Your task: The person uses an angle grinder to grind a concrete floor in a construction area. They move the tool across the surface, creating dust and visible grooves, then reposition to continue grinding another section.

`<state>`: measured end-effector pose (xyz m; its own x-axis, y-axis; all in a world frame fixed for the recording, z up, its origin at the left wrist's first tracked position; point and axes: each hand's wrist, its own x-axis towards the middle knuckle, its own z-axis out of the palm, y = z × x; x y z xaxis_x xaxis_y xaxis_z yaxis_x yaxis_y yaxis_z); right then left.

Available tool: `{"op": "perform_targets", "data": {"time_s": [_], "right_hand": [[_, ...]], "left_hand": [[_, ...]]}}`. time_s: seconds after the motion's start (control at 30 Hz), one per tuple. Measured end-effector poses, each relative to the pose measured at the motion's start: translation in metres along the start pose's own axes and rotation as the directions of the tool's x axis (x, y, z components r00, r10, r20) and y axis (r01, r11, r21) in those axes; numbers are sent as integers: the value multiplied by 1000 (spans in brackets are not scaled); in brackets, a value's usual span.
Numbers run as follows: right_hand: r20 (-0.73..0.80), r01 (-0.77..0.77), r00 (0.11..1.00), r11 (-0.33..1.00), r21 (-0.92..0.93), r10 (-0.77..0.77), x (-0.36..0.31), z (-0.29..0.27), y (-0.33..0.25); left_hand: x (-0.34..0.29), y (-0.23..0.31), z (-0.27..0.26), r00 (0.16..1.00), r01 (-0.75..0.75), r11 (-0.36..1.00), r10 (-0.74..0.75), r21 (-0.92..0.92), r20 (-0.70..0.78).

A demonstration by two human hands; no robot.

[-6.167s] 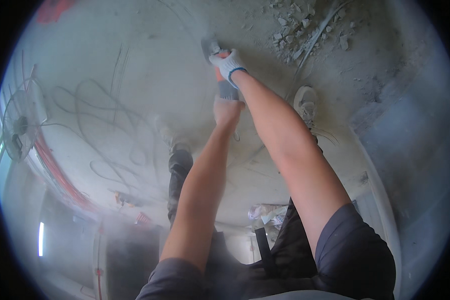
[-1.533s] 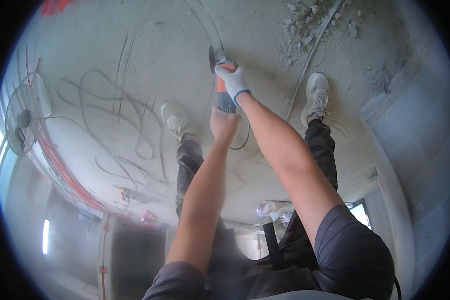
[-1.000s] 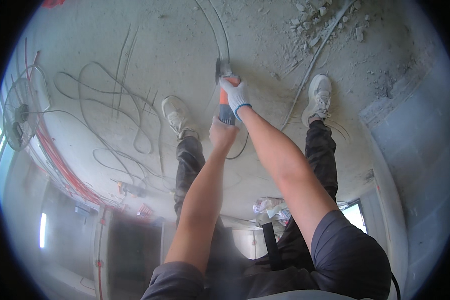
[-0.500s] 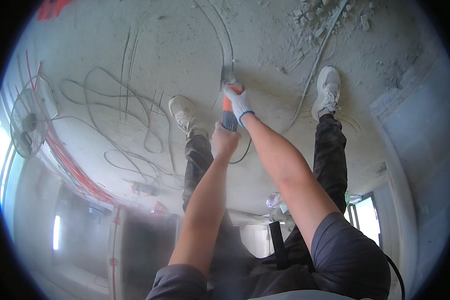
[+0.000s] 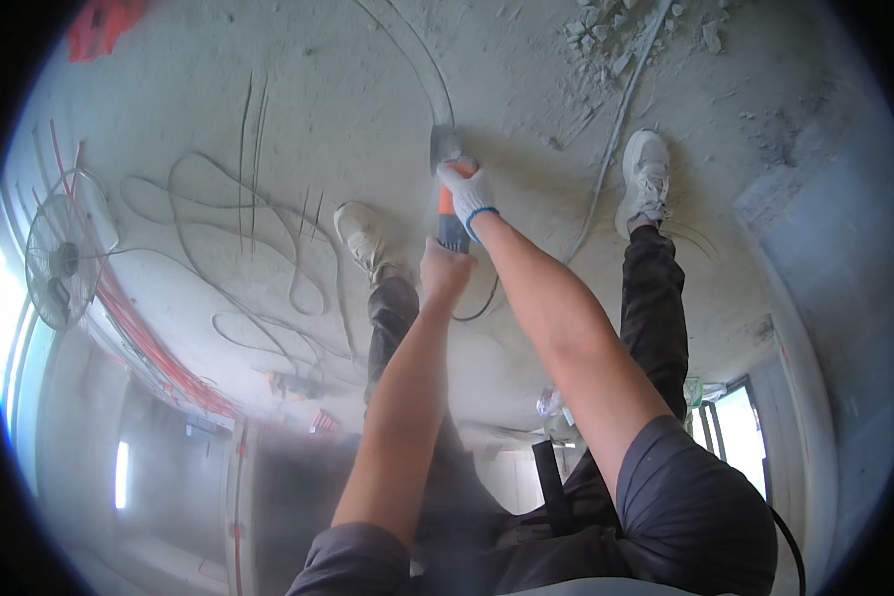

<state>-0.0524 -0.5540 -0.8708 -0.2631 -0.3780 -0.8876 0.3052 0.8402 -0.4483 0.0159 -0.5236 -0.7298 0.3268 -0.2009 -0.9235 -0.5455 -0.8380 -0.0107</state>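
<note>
Angle grinder [image 5: 447, 202] held low over the bare floor [image 5: 536, 119], just forward of the person's shoes and between them. Long axis runs almost straight away from the body, rear end toward the person, head foremost. Right hand [image 5: 473, 195] is the nearer to the head; left hand [image 5: 445, 268] sits behind it, at the rear end. Disc [image 5: 436, 149] stands on the left of the head, steep, ahead of the right fingers, at the near end of a pair of curving lines [image 5: 429, 68] on the floor. Cannot tell whether its edge bites or only skims.

Right fingers wrapped round the front of the body, in a white knit glove with blue cuff. Left fingers closed about the rear; their tips hidden.

Tool: slim, orange forward, dark grey with slots behind, dusty metallic head. Disc greyish, blurred. Dark cord [image 5: 489, 303] loops from near the rear end.

Around: left shoe [image 5: 364, 238] nearer the tool than right shoe [image 5: 648, 183]; rubble [image 5: 601, 35] forward and right.
</note>
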Motion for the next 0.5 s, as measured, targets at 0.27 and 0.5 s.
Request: {"op": "perform_targets", "data": {"time_s": [0.27, 0.5], "right_hand": [[1, 34, 999, 979, -203, -35, 4, 6, -39], [54, -49, 997, 971, -234, 64, 11, 10, -58]], "left_hand": [[8, 7, 13, 998, -17, 991, 8, -132, -62], [9, 25, 10, 998, 57, 993, -61, -105, -35]]}}
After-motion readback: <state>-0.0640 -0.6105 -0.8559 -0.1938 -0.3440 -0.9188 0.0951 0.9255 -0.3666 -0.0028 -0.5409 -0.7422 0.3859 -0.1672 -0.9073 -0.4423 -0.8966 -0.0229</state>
